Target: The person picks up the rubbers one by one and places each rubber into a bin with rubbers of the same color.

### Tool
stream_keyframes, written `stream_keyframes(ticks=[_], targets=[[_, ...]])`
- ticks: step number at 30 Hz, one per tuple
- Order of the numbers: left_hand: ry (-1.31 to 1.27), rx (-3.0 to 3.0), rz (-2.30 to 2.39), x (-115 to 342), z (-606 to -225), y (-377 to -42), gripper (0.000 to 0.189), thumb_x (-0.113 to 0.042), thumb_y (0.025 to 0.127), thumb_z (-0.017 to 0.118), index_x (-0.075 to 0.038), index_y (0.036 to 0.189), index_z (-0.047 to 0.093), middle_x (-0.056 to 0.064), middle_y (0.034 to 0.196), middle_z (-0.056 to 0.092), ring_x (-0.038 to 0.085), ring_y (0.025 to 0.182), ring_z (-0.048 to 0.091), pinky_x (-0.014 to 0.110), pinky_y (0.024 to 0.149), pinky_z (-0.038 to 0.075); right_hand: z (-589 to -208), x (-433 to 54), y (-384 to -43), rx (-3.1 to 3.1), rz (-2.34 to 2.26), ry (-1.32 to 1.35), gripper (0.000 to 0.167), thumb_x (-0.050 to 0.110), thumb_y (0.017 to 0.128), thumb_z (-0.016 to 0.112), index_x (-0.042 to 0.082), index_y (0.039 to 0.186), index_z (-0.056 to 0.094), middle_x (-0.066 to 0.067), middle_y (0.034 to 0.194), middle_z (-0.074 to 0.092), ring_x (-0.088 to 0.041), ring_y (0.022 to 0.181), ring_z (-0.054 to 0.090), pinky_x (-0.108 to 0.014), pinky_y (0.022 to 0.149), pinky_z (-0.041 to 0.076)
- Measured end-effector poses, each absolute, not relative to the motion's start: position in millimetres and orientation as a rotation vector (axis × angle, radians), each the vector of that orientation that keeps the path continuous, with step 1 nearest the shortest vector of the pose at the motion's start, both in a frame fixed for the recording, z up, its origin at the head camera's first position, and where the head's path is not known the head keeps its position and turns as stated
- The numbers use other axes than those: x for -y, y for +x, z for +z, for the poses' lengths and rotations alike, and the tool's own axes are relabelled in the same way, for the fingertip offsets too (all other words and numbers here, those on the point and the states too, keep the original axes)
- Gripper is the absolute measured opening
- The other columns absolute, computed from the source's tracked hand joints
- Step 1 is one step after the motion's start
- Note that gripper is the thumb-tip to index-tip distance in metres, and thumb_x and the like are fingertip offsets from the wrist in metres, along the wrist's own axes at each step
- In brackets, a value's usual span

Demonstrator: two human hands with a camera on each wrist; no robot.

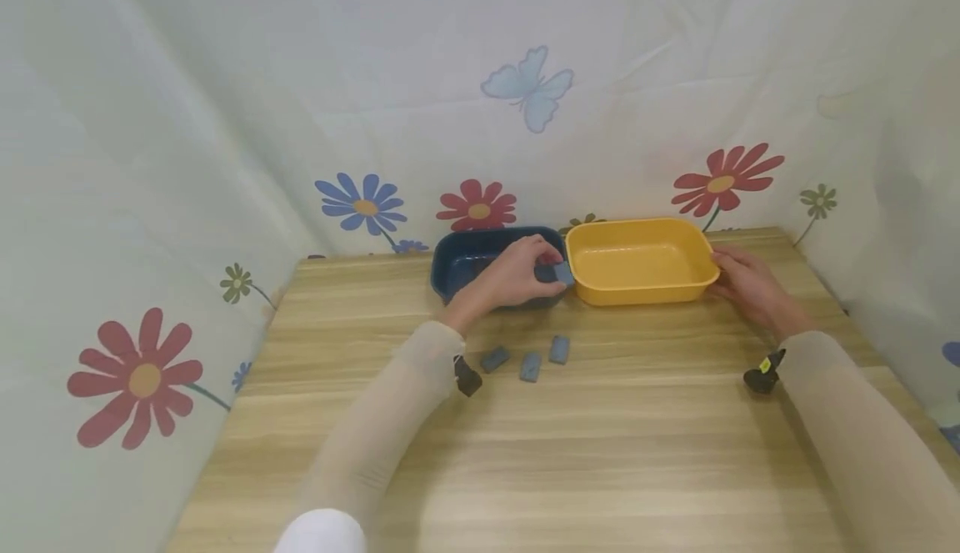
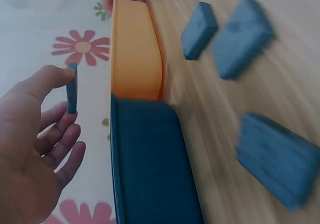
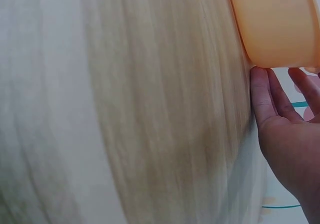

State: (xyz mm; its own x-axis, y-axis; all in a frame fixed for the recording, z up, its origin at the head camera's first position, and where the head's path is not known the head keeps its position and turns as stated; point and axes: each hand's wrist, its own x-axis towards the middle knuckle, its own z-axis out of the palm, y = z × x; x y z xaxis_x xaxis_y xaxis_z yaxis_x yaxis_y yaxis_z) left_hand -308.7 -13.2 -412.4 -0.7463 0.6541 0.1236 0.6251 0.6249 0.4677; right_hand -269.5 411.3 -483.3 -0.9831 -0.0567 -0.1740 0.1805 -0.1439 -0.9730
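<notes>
My left hand [image 1: 517,273] is over the dark blue plastic tub [image 1: 450,286] and pinches a flat blue-grey block [image 1: 564,273] between thumb and fingertips. In the left wrist view this block [image 2: 72,91] appears edge-on, above the tub rims. To the right, a yellow tub [image 1: 637,294] stands against the blue one. Its right end is touched by my right hand [image 1: 750,288]; in the right wrist view the fingers reach out straight to the tub's wall [image 3: 280,38]. Three similar blocks lie on the table in front of the tubs, among them one block [image 1: 559,349].
The wood-grain table [image 1: 600,453] ends at the back just behind the tubs. A pale curtain [image 1: 375,77] printed with flowers and a butterfly hangs behind and at both sides. A small black camera [image 1: 467,376] is worn on the left wrist, another camera [image 1: 763,376] on the right.
</notes>
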Motion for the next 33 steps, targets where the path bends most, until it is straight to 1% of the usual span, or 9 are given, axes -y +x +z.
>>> stream_keyframes(ticks=[3, 9, 13, 18, 22, 24, 26, 29, 33], targets=[[1.108, -2.770, 0.778, -9.7, -415.4, -322.3, 0.046, -0.039, 0.093, 0.083, -0.011, 0.127, 0.071, 0.001, 0.120, 0.064, 0.019, 0.115, 0.061, 0.030, 0.103, 0.053, -484.3, -411.0, -267.7, -1.986, -2.249, 0.142, 0.065, 0.025, 0.114, 0.051, -0.011, 0.161, 0.024, 0.016, 0.109, 0.069, -0.001, 0.097, 0.068, -0.021, 0.081, 0.064], [1.070, -2.753, 0.789, -46.0, -422.4, -340.9, 0.045, -0.035, 0.096, 0.081, -0.009, 0.132, 0.070, 0.003, 0.125, 0.065, 0.021, 0.120, 0.062, 0.029, 0.104, 0.054, -484.6, -408.5, -266.4, -2.044, -2.222, 0.160, 0.059, 0.023, 0.114, 0.050, -0.012, 0.157, 0.031, 0.015, 0.105, 0.070, -0.002, 0.095, 0.069, -0.022, 0.079, 0.065], [1.005, -2.744, 0.780, -67.2, -423.7, -348.9, 0.046, -0.032, 0.097, 0.080, -0.008, 0.135, 0.069, 0.005, 0.130, 0.066, 0.022, 0.123, 0.063, 0.028, 0.105, 0.054, -484.6, -408.0, -266.3, -2.092, -2.174, 0.171, 0.063, 0.024, 0.115, 0.047, -0.013, 0.160, 0.024, 0.017, 0.108, 0.067, 0.000, 0.097, 0.068, -0.021, 0.083, 0.064], [0.973, -2.776, 0.765, -90.2, -428.2, -357.4, 0.039, -0.027, 0.098, 0.079, -0.005, 0.130, 0.071, 0.007, 0.128, 0.071, 0.022, 0.121, 0.064, 0.030, 0.105, 0.055, -483.3, -407.6, -267.2, -2.125, -2.147, 0.189, 0.063, 0.025, 0.116, 0.045, -0.013, 0.161, 0.022, 0.012, 0.114, 0.064, -0.001, 0.100, 0.067, -0.021, 0.085, 0.064], [0.944, -2.825, 0.663, -102.9, -437.5, -361.0, 0.020, -0.025, 0.099, 0.078, -0.012, 0.114, 0.077, 0.001, 0.119, 0.073, 0.016, 0.112, 0.063, 0.028, 0.098, 0.055, -484.4, -405.5, -267.6, -2.136, -2.144, 0.190, 0.062, 0.025, 0.116, 0.044, -0.012, 0.161, 0.024, 0.003, 0.123, 0.061, -0.002, 0.102, 0.067, -0.022, 0.087, 0.063], [0.932, -2.854, 0.616, -106.2, -441.4, -362.2, 0.010, -0.023, 0.099, 0.078, -0.015, 0.104, 0.078, -0.002, 0.110, 0.072, 0.014, 0.103, 0.062, 0.028, 0.091, 0.055, -483.7, -403.9, -268.3, -2.147, -2.133, 0.188, 0.061, 0.025, 0.116, 0.043, -0.012, 0.161, 0.024, -0.003, 0.129, 0.059, -0.001, 0.103, 0.066, -0.022, 0.088, 0.063], [0.915, -2.878, 0.597, -108.3, -444.3, -363.4, 0.005, -0.021, 0.097, 0.079, -0.016, 0.098, 0.078, -0.004, 0.103, 0.070, 0.014, 0.096, 0.059, 0.028, 0.084, 0.054, -482.1, -402.6, -268.4, -2.163, -2.120, 0.196, 0.061, 0.025, 0.116, 0.042, -0.012, 0.161, 0.024, -0.011, 0.137, 0.055, -0.001, 0.103, 0.066, -0.022, 0.089, 0.063], [0.888, -2.898, 0.593, -110.8, -448.3, -365.2, 0.007, -0.020, 0.095, 0.081, -0.016, 0.099, 0.078, -0.004, 0.101, 0.068, 0.014, 0.092, 0.057, 0.028, 0.080, 0.053, -479.7, -402.5, -267.4, -2.178, -2.100, 0.199, 0.060, 0.024, 0.116, 0.041, -0.013, 0.160, 0.024, -0.023, 0.146, 0.047, -0.002, 0.103, 0.065, -0.022, 0.089, 0.063], [0.858, -2.900, 0.585, -114.6, -453.9, -367.4, 0.013, -0.024, 0.093, 0.084, -0.016, 0.101, 0.077, -0.004, 0.102, 0.067, 0.013, 0.091, 0.056, 0.027, 0.078, 0.051, -481.7, -406.8, -266.9, -2.185, -2.082, 0.189, 0.059, 0.024, 0.117, 0.039, -0.013, 0.160, 0.024, -0.026, 0.150, 0.043, -0.003, 0.105, 0.064, -0.021, 0.089, 0.062]])
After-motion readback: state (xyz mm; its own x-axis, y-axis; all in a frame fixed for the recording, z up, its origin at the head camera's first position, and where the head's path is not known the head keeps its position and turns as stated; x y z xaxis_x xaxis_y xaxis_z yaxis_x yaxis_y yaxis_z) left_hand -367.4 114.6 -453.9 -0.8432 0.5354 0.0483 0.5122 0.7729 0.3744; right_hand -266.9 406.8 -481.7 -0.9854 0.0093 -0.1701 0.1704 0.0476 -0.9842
